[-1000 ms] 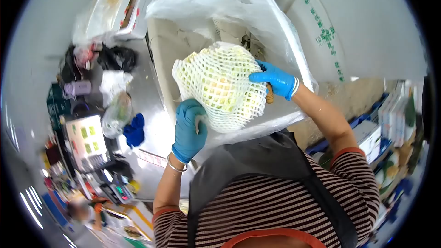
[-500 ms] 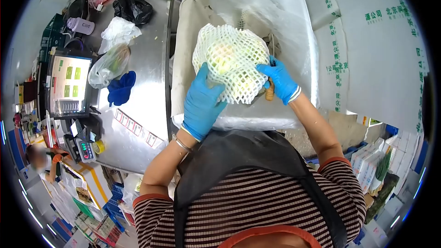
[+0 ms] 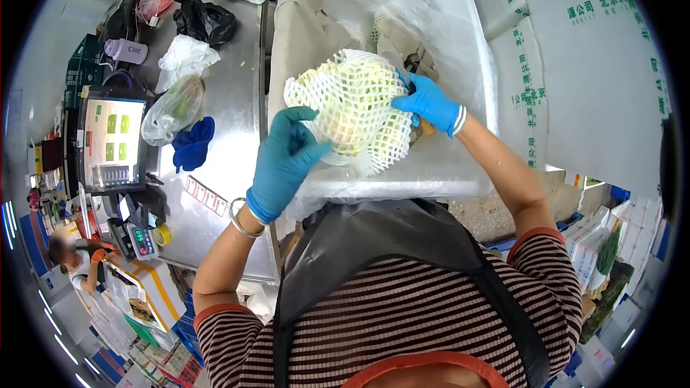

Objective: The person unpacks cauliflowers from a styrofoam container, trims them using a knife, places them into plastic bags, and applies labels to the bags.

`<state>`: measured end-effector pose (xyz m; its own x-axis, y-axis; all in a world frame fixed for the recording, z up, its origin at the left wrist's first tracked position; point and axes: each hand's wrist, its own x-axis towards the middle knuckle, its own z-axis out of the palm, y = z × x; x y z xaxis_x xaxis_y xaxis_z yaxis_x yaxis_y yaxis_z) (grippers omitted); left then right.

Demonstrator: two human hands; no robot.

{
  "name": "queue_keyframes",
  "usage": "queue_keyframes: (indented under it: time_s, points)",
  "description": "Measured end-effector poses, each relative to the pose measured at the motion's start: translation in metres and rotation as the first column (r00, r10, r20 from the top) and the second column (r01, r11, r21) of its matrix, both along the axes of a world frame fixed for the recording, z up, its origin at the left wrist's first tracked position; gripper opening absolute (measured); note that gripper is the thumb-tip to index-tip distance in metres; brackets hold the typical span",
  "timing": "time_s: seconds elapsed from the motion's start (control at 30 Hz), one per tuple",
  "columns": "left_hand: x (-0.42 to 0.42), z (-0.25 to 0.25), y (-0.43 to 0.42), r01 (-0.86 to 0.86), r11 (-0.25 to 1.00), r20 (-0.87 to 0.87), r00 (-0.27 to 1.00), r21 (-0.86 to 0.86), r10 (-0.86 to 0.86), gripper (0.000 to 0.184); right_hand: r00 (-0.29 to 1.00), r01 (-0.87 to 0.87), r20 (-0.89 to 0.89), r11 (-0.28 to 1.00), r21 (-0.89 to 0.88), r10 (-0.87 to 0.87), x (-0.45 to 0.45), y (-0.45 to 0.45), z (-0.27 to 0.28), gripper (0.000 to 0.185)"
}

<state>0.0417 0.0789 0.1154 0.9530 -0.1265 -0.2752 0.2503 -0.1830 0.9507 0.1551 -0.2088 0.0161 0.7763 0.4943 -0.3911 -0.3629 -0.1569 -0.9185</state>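
A pale cauliflower [image 3: 305, 80], wrapped in a white foam net [image 3: 366, 104], is held up over a large white foam box [image 3: 402, 188]. Its bumpy cream edge shows at the upper left, outside or through the mesh. My right hand [image 3: 431, 106], in a blue glove, pinches the net's right edge. A knife with a wooden handle [image 3: 427, 128] is also in that hand, mostly covered by the fingers. My left hand [image 3: 284, 162], gloved too, is at the net's lower left with thumb and forefinger apart; whether the fingertips touch the net I cannot tell.
Brown paper [image 3: 305, 18] and clear plastic line the box. On the steel table [image 3: 237, 93] to the left are a black bag [image 3: 205, 20], a plastic bag [image 3: 172, 108], a blue cloth [image 3: 192, 145], labels and a screen [image 3: 111, 140]. Another person [image 3: 75, 262] stands far left.
The netted cauliflower has turned and shifted slightly left. My left hand has loosened from it and moved left and down, fingers parting. My right hand keeps its hold on the right edge.
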Motion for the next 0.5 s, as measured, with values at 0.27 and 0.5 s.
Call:
queue_keyframes:
  time_s: [0.27, 0.5]
  points:
    - [0.033, -0.077, 0.006, -0.158, 0.925, 0.372, 0.928, 0.346, 0.02, 0.092, 0.984, 0.007, -0.178, 1.0, -0.019, -0.01, -0.008, -0.002, -0.014, 0.037]
    - [0.072, -0.05, 0.016, 0.493, 0.616, -0.111, 0.827, 0.615, -0.551, 0.076, 0.982, -0.076, -0.175, 0.997, -0.018, 0.071, -0.011, -0.006, -0.014, 0.033]
